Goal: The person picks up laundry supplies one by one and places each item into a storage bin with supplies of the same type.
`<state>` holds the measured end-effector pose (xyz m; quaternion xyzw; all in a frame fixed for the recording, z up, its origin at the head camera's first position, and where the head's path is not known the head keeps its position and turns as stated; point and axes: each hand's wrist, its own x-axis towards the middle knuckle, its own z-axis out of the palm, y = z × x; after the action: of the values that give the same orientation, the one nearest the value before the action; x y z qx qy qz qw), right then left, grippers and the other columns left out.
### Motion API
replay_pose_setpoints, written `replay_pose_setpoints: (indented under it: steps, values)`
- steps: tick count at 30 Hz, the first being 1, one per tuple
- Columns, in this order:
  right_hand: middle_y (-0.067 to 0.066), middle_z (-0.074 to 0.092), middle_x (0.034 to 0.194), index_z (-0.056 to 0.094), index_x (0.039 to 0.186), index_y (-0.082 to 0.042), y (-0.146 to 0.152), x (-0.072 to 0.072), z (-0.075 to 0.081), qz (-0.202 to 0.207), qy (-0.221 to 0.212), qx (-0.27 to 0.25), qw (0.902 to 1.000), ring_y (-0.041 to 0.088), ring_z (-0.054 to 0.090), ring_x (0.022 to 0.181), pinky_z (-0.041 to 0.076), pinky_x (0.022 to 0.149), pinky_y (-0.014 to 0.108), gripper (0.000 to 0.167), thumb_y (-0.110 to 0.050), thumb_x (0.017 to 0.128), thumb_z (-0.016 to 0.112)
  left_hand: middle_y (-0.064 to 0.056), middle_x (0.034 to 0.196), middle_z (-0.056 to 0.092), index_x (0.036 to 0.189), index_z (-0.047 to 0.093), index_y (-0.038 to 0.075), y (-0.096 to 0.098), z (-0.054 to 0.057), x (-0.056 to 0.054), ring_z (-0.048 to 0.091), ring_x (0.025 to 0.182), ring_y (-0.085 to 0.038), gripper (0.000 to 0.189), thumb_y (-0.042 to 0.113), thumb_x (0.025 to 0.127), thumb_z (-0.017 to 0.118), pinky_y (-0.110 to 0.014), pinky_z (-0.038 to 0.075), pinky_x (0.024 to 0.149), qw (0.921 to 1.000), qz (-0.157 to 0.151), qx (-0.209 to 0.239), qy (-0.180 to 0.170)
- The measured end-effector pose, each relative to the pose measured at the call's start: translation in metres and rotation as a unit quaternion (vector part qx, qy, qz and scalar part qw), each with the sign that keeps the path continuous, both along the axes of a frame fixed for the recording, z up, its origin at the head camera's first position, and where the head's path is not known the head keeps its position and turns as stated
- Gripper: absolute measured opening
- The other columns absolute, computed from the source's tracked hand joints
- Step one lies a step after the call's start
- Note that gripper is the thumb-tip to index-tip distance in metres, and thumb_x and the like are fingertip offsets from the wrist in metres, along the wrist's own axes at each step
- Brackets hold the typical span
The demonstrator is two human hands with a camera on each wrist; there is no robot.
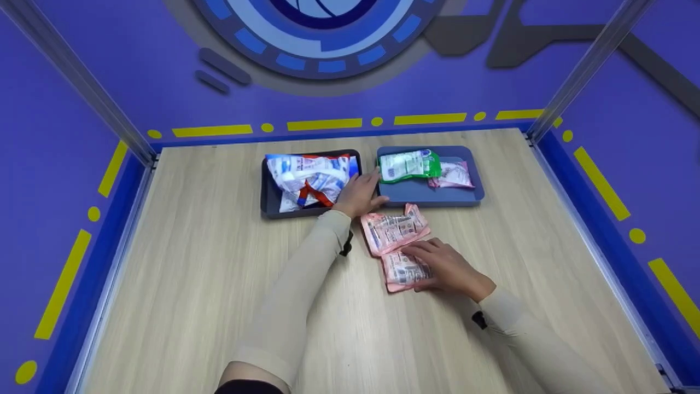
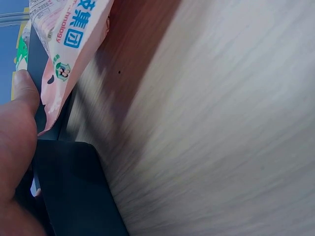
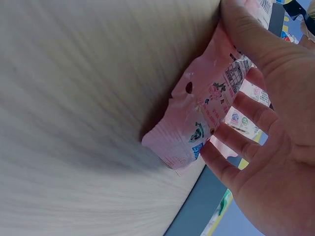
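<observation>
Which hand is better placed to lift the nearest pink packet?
Probably the right hand: it holds the nearest pink packet at its sides, while the left hand is farther away, beside the black tray.

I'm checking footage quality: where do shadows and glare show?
Head: pale sheen low on the tabletop; left wrist: reddish shadow beside the far pink packet, tabletop washed out at upper right; right wrist: dark shadow along the near pink packet.

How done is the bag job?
Partly. Looks done: green bag in the blue tray, white bag in the black tray. In hand: the right hand holds the nearer pink bag. Probably left: putting that and the farther pink bag away; both are outside the trays.
</observation>
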<state>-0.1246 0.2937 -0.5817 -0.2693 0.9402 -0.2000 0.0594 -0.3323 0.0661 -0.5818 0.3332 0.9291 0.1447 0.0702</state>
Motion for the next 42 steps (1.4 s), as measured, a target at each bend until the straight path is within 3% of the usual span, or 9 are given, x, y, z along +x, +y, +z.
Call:
replay_pose_setpoints:
  steps: [42]
  values:
    - [0.005,0.055,0.148,0.053,0.151,-0.018,-0.0022,0.0005,0.0006,-0.012,-0.004,0.008,0.9999,0.032,0.052,0.128,0.045,0.106,0.059,0.088,-0.048,0.077,0.089,-0.012,0.161,0.041,0.165,0.017,0.007,0.0008,-0.0008,-0.0001,0.036,0.149,-0.026,0.088,0.056,0.102,0.054,-0.044,0.016,0.127,0.9998,0.012,0.009,-0.01]
